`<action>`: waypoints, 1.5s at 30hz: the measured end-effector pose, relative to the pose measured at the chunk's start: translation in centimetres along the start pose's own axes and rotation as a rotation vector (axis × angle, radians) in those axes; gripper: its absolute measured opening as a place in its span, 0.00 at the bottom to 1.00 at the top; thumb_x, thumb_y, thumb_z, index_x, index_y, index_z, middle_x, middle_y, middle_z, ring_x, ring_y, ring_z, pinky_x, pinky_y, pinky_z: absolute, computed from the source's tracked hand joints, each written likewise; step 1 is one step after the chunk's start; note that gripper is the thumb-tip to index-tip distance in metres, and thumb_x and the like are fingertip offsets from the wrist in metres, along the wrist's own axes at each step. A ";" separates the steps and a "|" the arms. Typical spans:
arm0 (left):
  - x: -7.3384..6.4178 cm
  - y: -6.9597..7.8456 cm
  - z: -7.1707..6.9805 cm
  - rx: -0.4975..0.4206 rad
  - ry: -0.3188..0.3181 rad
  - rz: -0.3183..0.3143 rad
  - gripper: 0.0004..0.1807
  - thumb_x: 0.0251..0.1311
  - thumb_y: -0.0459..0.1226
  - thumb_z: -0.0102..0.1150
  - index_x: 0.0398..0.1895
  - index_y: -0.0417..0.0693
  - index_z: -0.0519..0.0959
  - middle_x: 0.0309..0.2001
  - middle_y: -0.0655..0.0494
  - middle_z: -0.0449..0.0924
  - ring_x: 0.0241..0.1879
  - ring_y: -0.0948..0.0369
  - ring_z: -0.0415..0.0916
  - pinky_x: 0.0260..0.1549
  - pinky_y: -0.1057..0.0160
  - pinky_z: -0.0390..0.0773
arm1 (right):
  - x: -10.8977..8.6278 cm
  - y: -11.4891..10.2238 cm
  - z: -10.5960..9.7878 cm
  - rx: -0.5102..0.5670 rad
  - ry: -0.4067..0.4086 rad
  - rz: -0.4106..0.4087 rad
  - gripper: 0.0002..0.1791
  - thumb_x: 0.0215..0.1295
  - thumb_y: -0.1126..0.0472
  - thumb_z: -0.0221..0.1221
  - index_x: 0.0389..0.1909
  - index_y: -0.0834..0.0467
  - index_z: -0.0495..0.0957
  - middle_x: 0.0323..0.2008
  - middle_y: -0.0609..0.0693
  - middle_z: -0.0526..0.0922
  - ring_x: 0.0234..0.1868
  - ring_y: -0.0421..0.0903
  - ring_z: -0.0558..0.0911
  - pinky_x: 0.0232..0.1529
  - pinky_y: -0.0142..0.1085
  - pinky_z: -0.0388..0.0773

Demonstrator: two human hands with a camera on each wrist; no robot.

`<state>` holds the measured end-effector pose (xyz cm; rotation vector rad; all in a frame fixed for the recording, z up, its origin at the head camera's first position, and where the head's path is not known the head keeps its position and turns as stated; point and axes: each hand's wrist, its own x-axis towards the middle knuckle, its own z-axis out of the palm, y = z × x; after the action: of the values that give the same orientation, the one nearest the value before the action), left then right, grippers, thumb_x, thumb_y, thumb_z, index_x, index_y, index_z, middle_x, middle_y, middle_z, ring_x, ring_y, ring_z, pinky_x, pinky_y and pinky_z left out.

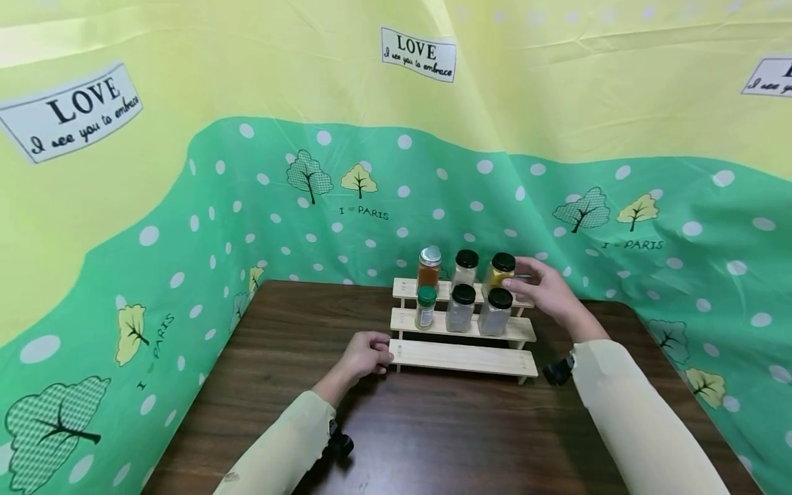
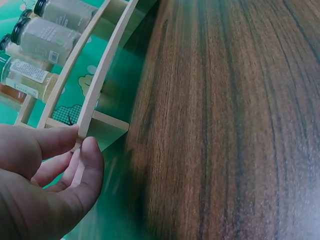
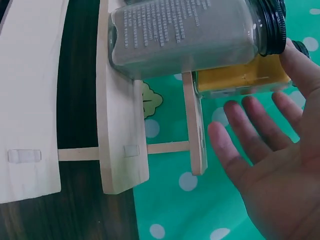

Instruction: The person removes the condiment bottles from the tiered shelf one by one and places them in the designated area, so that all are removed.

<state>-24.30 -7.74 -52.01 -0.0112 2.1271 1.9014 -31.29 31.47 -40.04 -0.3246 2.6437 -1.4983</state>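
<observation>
A three-tier wooden spice rack (image 1: 464,357) stands on the table. My left hand (image 1: 364,355) pinches the left end of its lowest tier between thumb and fingers, seen closely in the left wrist view. My right hand (image 1: 549,291) is beside the jar of yellow spice (image 3: 235,77) at the right end of the top tier. Its fingers are spread and relaxed, with the thumb right by the black lid. Left of that jar stand a black-lidded jar (image 1: 465,269) and a jar of orange-red spice (image 1: 428,271).
The middle tier holds a small green-capped jar (image 1: 425,309) and two black-lidded clear jars, one in the centre (image 1: 460,311) and one at right (image 1: 495,315). No jars stand on the lowest tier. A patterned cloth (image 1: 346,240) hangs behind the dark wooden table (image 1: 433,433).
</observation>
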 end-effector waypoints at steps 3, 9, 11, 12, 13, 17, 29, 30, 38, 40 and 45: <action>0.1 0.1 0.0 0.000 -0.002 -0.003 0.26 0.56 0.19 0.65 0.61 0.27 0.75 0.40 0.44 0.80 0.28 0.59 0.80 0.24 0.64 0.86 | 0.3 0.1 -0.1 0.008 -0.004 -0.001 0.47 0.71 0.46 0.65 0.80 0.61 0.52 0.72 0.66 0.64 0.65 0.60 0.75 0.58 0.50 0.85; 0.3 0.3 0.0 -0.008 -0.004 -0.021 0.25 0.57 0.19 0.65 0.60 0.27 0.76 0.41 0.44 0.81 0.29 0.59 0.81 0.24 0.65 0.86 | 0.6 0.2 -0.5 0.020 -0.016 -0.003 0.47 0.71 0.48 0.65 0.80 0.63 0.53 0.72 0.67 0.64 0.52 0.38 0.80 0.59 0.51 0.84; 0.3 0.2 0.0 -0.009 -0.009 -0.024 0.25 0.57 0.19 0.65 0.60 0.27 0.76 0.41 0.43 0.81 0.29 0.59 0.81 0.24 0.65 0.86 | 0.7 0.2 -0.6 0.029 -0.019 -0.005 0.47 0.71 0.49 0.65 0.80 0.64 0.52 0.72 0.68 0.64 0.49 0.34 0.81 0.59 0.51 0.84; 0.3 0.2 0.0 -0.008 -0.011 -0.026 0.25 0.57 0.20 0.66 0.59 0.27 0.76 0.42 0.44 0.81 0.29 0.59 0.81 0.24 0.64 0.86 | 0.7 0.3 -0.7 0.026 -0.017 -0.005 0.47 0.71 0.49 0.65 0.80 0.64 0.52 0.73 0.68 0.63 0.48 0.33 0.81 0.58 0.50 0.84; 0.3 0.2 0.0 -0.009 -0.015 -0.029 0.24 0.57 0.20 0.66 0.59 0.27 0.76 0.42 0.44 0.81 0.30 0.58 0.81 0.24 0.64 0.86 | 0.7 0.3 -0.8 0.021 -0.015 -0.004 0.48 0.71 0.49 0.65 0.80 0.64 0.51 0.73 0.68 0.62 0.49 0.34 0.81 0.57 0.49 0.85; 0.2 0.1 -0.1 -0.002 -0.029 -0.034 0.23 0.57 0.20 0.66 0.57 0.28 0.76 0.41 0.45 0.79 0.30 0.57 0.81 0.24 0.64 0.86 | 0.8 0.6 -1.0 -0.008 -0.002 -0.003 0.48 0.70 0.48 0.66 0.79 0.65 0.53 0.72 0.68 0.63 0.58 0.50 0.80 0.55 0.45 0.86; 0.3 -0.4 0.0 0.021 -0.033 -0.034 0.23 0.58 0.21 0.66 0.58 0.30 0.76 0.43 0.43 0.79 0.29 0.58 0.81 0.22 0.66 0.84 | -0.7 1.8 -2.6 0.109 0.103 -0.013 0.45 0.71 0.52 0.65 0.78 0.67 0.54 0.64 0.59 0.67 0.46 0.26 0.79 0.49 0.29 0.86; 0.3 -0.4 0.0 0.024 -0.032 -0.031 0.23 0.58 0.21 0.66 0.58 0.30 0.76 0.43 0.43 0.79 0.29 0.58 0.80 0.21 0.66 0.84 | -0.8 1.9 -2.9 0.093 0.111 -0.011 0.45 0.71 0.51 0.66 0.78 0.66 0.55 0.63 0.57 0.68 0.46 0.25 0.79 0.48 0.28 0.86; 0.4 -0.6 -0.2 0.030 -0.030 -0.018 0.23 0.57 0.20 0.67 0.57 0.29 0.76 0.39 0.46 0.80 0.26 0.60 0.79 0.19 0.68 0.82 | -2.7 3.6 -5.4 0.083 0.110 -0.026 0.26 0.72 0.55 0.64 0.64 0.59 0.69 0.52 0.41 0.75 0.47 0.25 0.82 0.47 0.27 0.86; 0.4 -0.5 -0.3 0.034 -0.029 -0.015 0.23 0.57 0.20 0.66 0.57 0.29 0.76 0.39 0.46 0.80 0.26 0.60 0.79 0.19 0.68 0.82 | -3.3 4.2 -6.0 0.125 0.105 -0.015 0.23 0.73 0.56 0.63 0.63 0.56 0.71 0.51 0.40 0.75 0.47 0.27 0.82 0.49 0.28 0.86; 0.5 -0.2 -0.3 0.036 -0.026 -0.017 0.23 0.57 0.20 0.66 0.57 0.29 0.76 0.39 0.46 0.80 0.27 0.58 0.80 0.20 0.68 0.82 | -4.3 5.8 -7.2 0.147 0.110 0.012 0.22 0.72 0.56 0.64 0.63 0.53 0.73 0.51 0.36 0.76 0.48 0.28 0.83 0.49 0.29 0.86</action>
<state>-24.77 -7.99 -52.25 0.0031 2.1377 1.8435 -29.21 41.38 -41.39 -0.2204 2.5904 -1.7431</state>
